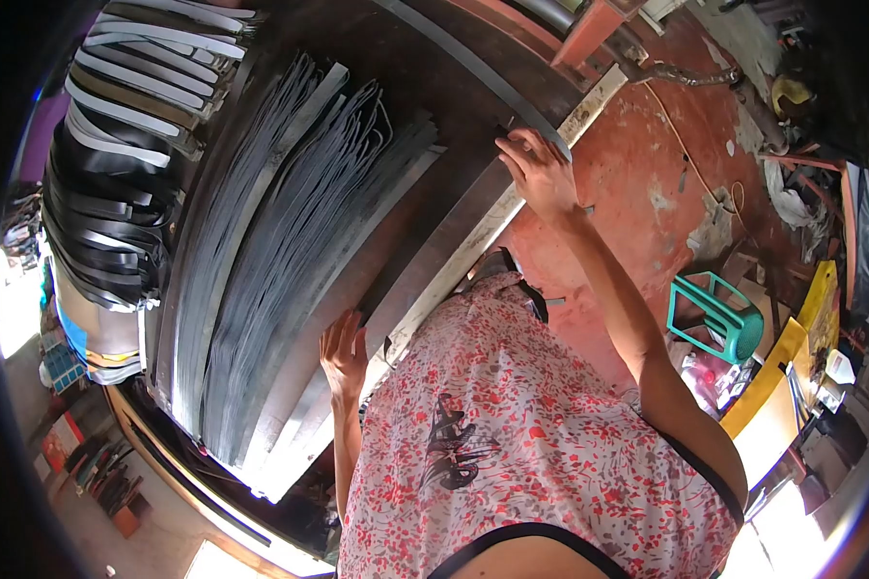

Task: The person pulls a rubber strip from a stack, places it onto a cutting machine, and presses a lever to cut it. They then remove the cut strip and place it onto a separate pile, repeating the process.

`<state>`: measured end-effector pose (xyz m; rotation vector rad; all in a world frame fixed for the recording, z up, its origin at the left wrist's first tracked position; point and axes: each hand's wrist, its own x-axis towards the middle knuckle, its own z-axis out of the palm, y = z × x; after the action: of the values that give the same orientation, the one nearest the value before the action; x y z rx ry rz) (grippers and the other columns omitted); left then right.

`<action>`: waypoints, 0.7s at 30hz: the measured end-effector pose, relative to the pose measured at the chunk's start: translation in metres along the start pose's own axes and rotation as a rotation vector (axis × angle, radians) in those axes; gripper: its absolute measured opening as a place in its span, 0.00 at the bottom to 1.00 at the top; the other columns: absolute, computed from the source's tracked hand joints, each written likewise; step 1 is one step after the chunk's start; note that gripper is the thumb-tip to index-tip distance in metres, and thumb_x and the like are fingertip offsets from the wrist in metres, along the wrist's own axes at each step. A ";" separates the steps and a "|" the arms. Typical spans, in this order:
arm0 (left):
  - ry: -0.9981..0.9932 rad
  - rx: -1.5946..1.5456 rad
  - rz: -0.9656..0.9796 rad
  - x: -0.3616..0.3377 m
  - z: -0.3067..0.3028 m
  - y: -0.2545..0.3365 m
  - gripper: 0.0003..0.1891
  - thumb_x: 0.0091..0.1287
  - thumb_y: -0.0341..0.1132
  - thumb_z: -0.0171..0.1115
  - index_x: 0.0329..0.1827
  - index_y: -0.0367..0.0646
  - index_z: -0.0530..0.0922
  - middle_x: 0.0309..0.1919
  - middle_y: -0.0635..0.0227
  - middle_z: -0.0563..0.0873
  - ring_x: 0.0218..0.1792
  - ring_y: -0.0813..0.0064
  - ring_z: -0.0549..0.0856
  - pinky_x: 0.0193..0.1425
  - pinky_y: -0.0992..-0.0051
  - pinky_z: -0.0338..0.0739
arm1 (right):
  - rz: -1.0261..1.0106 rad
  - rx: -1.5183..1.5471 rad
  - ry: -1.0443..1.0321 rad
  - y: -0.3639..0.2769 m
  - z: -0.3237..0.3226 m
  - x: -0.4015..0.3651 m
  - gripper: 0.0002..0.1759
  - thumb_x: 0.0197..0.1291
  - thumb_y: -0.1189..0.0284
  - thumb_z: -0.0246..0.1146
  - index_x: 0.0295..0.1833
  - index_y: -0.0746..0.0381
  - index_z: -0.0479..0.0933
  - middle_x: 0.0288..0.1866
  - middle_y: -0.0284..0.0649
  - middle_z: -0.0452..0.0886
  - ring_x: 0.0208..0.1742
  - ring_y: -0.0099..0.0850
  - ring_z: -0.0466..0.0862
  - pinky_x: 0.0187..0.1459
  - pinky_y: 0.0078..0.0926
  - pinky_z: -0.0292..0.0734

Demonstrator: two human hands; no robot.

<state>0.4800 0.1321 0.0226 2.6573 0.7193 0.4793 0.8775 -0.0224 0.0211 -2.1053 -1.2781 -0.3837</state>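
Fingers extended and slightly apart, my left hand (pixel 343 355) lies at the near edge of a dark work table (pixel 425 207). Its fingertips touch a flat dark strip (pixel 433 253) running along that edge. My right hand (pixel 541 179) is farther up the same edge, its fingers bent but apart, tips on the table surface by the strip's far end. A small dark bit shows at those fingertips; I cannot make out what it is. A long grey strap (pixel 473 63) crosses the table and reaches my right hand. Bundles of thin black strips (pixel 294 227) lie beyond my left hand.
Many black and white belt-like straps (pixel 116 183) hang in a stack at the far left. To the right are a reddish floor (pixel 637 183), a cable (pixel 686 145), a green plastic stool (pixel 714 314) and a yellow board (pixel 792 357). A red metal frame (pixel 594 34) stands at the top.
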 end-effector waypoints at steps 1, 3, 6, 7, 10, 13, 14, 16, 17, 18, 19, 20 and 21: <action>0.005 -0.004 0.004 0.000 0.001 0.000 0.19 0.56 0.23 0.70 0.52 0.42 0.82 0.53 0.60 0.85 0.51 0.60 0.83 0.55 0.64 0.77 | -0.003 -0.007 0.026 0.001 0.002 -0.002 0.12 0.58 0.73 0.67 0.49 0.56 0.81 0.47 0.35 0.77 0.45 0.35 0.81 0.46 0.34 0.79; 0.013 -0.007 0.005 0.000 0.001 0.001 0.19 0.56 0.23 0.70 0.52 0.42 0.82 0.53 0.60 0.85 0.51 0.60 0.83 0.55 0.64 0.77 | -0.011 -0.013 0.050 0.000 0.002 -0.003 0.12 0.58 0.73 0.67 0.49 0.56 0.82 0.46 0.35 0.77 0.43 0.34 0.82 0.45 0.33 0.79; 0.019 -0.019 -0.007 -0.002 0.003 -0.002 0.19 0.56 0.23 0.70 0.52 0.41 0.82 0.53 0.60 0.85 0.50 0.60 0.84 0.54 0.64 0.78 | 0.031 -0.020 0.052 -0.004 0.004 -0.005 0.13 0.58 0.73 0.67 0.50 0.53 0.82 0.45 0.34 0.78 0.39 0.34 0.82 0.43 0.33 0.79; 0.027 -0.021 0.005 -0.002 0.004 -0.002 0.18 0.56 0.23 0.70 0.52 0.41 0.82 0.53 0.60 0.85 0.50 0.60 0.84 0.54 0.64 0.78 | 0.026 -0.040 0.073 -0.003 0.005 -0.005 0.13 0.58 0.73 0.67 0.50 0.53 0.82 0.44 0.34 0.78 0.38 0.34 0.82 0.42 0.33 0.79; 0.036 -0.019 0.021 -0.001 0.005 -0.001 0.18 0.56 0.23 0.69 0.52 0.41 0.82 0.53 0.60 0.85 0.50 0.59 0.84 0.54 0.64 0.78 | 0.011 -0.057 0.106 0.002 0.007 -0.007 0.13 0.58 0.73 0.68 0.50 0.52 0.82 0.44 0.33 0.78 0.37 0.35 0.82 0.41 0.33 0.79; 0.043 -0.018 0.029 -0.002 0.008 -0.004 0.18 0.56 0.23 0.69 0.52 0.41 0.82 0.53 0.60 0.85 0.50 0.59 0.84 0.54 0.63 0.78 | -0.003 -0.062 0.127 0.004 0.009 -0.008 0.13 0.58 0.73 0.68 0.50 0.51 0.82 0.44 0.33 0.78 0.37 0.35 0.81 0.41 0.33 0.79; 0.046 -0.019 0.032 -0.003 0.009 -0.004 0.18 0.56 0.23 0.70 0.52 0.41 0.82 0.53 0.60 0.85 0.50 0.59 0.84 0.54 0.63 0.78 | -0.007 -0.070 0.133 0.005 0.009 -0.008 0.13 0.58 0.73 0.68 0.50 0.51 0.82 0.44 0.33 0.78 0.37 0.34 0.81 0.41 0.33 0.79; 0.046 -0.023 0.027 -0.003 0.009 -0.004 0.19 0.56 0.23 0.70 0.52 0.41 0.82 0.53 0.60 0.85 0.50 0.59 0.84 0.54 0.63 0.78 | 0.012 -0.062 0.122 0.005 0.008 -0.008 0.13 0.57 0.73 0.68 0.49 0.52 0.82 0.45 0.33 0.78 0.37 0.34 0.81 0.41 0.33 0.79; 0.044 -0.026 0.025 -0.003 0.009 -0.004 0.19 0.56 0.23 0.70 0.52 0.41 0.82 0.53 0.60 0.85 0.50 0.59 0.84 0.54 0.63 0.78 | 0.033 -0.054 0.113 0.003 0.007 -0.007 0.13 0.57 0.74 0.68 0.49 0.52 0.82 0.45 0.33 0.78 0.37 0.34 0.81 0.41 0.33 0.79; 0.048 -0.023 0.017 -0.003 0.010 -0.004 0.19 0.56 0.23 0.70 0.52 0.41 0.82 0.53 0.60 0.85 0.50 0.59 0.84 0.54 0.63 0.78 | 0.026 -0.049 0.109 0.000 0.004 -0.006 0.13 0.57 0.74 0.68 0.49 0.52 0.82 0.45 0.33 0.78 0.37 0.34 0.81 0.41 0.33 0.79; 0.050 -0.026 0.025 -0.003 0.011 -0.005 0.19 0.56 0.23 0.70 0.53 0.41 0.82 0.53 0.60 0.85 0.51 0.59 0.83 0.54 0.63 0.78 | -0.004 -0.055 0.093 -0.004 -0.001 -0.005 0.13 0.56 0.75 0.68 0.48 0.53 0.82 0.46 0.33 0.78 0.37 0.33 0.81 0.42 0.33 0.79; 0.054 -0.027 0.031 -0.004 0.010 -0.006 0.19 0.56 0.23 0.70 0.53 0.41 0.82 0.53 0.60 0.85 0.51 0.59 0.83 0.54 0.63 0.78 | -0.036 -0.057 0.076 -0.011 -0.006 0.000 0.13 0.56 0.75 0.68 0.48 0.54 0.82 0.46 0.33 0.78 0.38 0.33 0.81 0.42 0.33 0.78; 0.062 -0.019 0.017 -0.003 0.010 -0.006 0.19 0.56 0.23 0.70 0.53 0.41 0.82 0.53 0.60 0.85 0.51 0.59 0.83 0.54 0.63 0.78 | -0.059 -0.031 0.042 -0.018 -0.010 0.004 0.13 0.55 0.76 0.68 0.47 0.55 0.81 0.47 0.33 0.77 0.39 0.31 0.81 0.43 0.32 0.78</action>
<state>0.4785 0.1333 0.0107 2.6431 0.7076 0.5729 0.8644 -0.0208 0.0375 -2.0784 -1.3197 -0.4737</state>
